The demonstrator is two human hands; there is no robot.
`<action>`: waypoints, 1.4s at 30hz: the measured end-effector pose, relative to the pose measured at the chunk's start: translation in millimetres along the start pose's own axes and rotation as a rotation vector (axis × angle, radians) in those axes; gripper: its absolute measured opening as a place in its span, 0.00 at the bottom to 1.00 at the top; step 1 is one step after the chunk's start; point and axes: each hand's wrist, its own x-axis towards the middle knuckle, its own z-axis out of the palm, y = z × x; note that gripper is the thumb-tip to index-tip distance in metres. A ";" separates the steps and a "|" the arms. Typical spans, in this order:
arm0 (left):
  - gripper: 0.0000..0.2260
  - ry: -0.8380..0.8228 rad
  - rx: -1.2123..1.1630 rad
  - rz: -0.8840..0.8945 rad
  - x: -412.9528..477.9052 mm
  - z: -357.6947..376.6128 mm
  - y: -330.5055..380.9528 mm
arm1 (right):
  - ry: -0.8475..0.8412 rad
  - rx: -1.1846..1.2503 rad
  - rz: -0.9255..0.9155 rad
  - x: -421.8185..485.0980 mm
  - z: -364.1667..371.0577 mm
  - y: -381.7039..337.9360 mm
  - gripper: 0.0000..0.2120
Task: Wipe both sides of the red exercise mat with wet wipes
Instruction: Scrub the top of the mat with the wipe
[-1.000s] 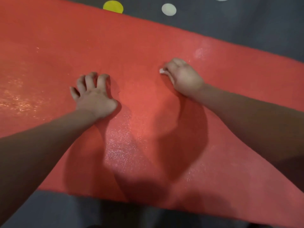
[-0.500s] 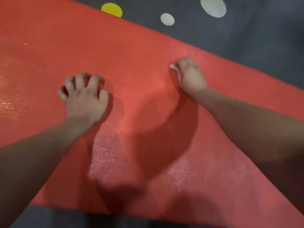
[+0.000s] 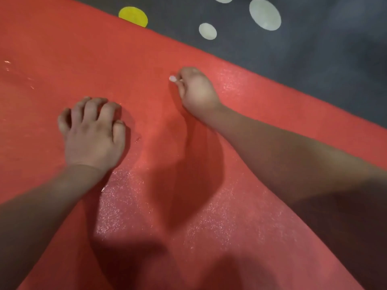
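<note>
since a second ago our right hand point(image 3: 198, 91) has slid a little toward the far edge of the red mat point(image 3: 83, 65), and our left hand point(image 3: 93, 130) has gone from fingers spread flat to fingers curled under, knuckles raised. the grip on the right is pressed together into a loose fist, pinching a small white scrap that pokes out at the thumb side; we take it for the wet wipe point(image 3: 172, 78), balled up tight, though little of it shows. the left grip holds nothing and bears down on the mat, probably to keep it from shifting.

outward from the hands, the mat lies flat on a dark grey floor covering point(image 3: 324, 59) printed with a yellow dot point(image 3: 134, 16) and pale dots point(image 3: 265, 14). it fills most of the view. damp, glittering patches sit near our body and just right of the right hand, so we judge that this stretch has been wiped and the stroke is working outward. the far left also glistens. only one face shows; we cannot tell whether the underside is done, and the flip looks yet to come.
</note>
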 end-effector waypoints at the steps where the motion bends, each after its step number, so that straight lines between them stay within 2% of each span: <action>1: 0.18 -0.002 -0.001 0.001 0.2 -0.4 -0.8 | -0.009 0.009 -0.050 -5.8 -0.3 0.4 0.12; 4: 0.18 0.005 -0.001 0.015 0.3 0.4 -1.5 | 0.052 -0.071 0.005 -13.9 -15.3 31.4 0.14; 8: 0.18 0.022 0.003 0.006 0.1 1.4 -3.2 | 0.227 -0.235 0.453 11.2 -37.4 70.2 0.13; 10: 0.19 0.019 0.001 0.006 1.0 1.5 -2.9 | 0.242 -0.257 0.542 33.1 -35.1 60.5 0.13; 14: 0.19 0.022 0.015 0.010 1.3 2.2 -3.5 | 0.127 -0.139 0.368 57.0 -10.3 3.8 0.11; 18: 0.19 0.023 0.004 -0.001 1.7 2.9 -3.5 | -0.082 -0.003 -0.092 8.2 10.4 -44.4 0.12; 21: 0.19 0.009 -0.016 -0.014 1.5 0.7 -4.7 | -0.230 -0.022 -0.379 -28.8 -2.1 -38.2 0.13; 23: 0.20 -0.028 -0.047 -0.021 2.3 -2.5 -6.3 | -0.194 -0.098 -0.347 -22.3 -11.3 -16.4 0.11; 26: 0.21 -0.094 -0.086 -0.010 3.8 -11.7 -10.6 | -0.016 -0.134 -0.031 3.9 -13.7 9.9 0.10; 28: 0.21 -0.128 -0.057 0.011 2.3 -19.2 -15.1 | 0.025 -0.125 0.066 9.2 -4.8 0.8 0.10; 31: 0.21 -0.164 0.011 0.021 -5.7 -29.8 -23.8 | -0.027 -0.040 -0.067 -17.0 11.4 -42.4 0.09; 35: 0.22 -0.212 0.066 0.008 -18.4 -40.5 -30.3 | -0.176 0.094 -0.437 -108.0 20.0 -100.6 0.11; 39: 0.23 -0.244 0.153 0.000 -28.3 -48.9 -30.2 | -0.393 0.129 -0.774 -171.1 8.2 -116.1 0.19; 41: 0.24 -0.274 0.192 -0.029 -33.4 -52.5 -30.1 | -0.313 0.060 -0.779 -152.1 10.9 -98.9 0.17; 42: 0.24 -0.288 0.202 -0.056 -35.7 -54.9 -30.1 | -0.231 0.028 -0.689 -134.6 14.7 -88.7 0.16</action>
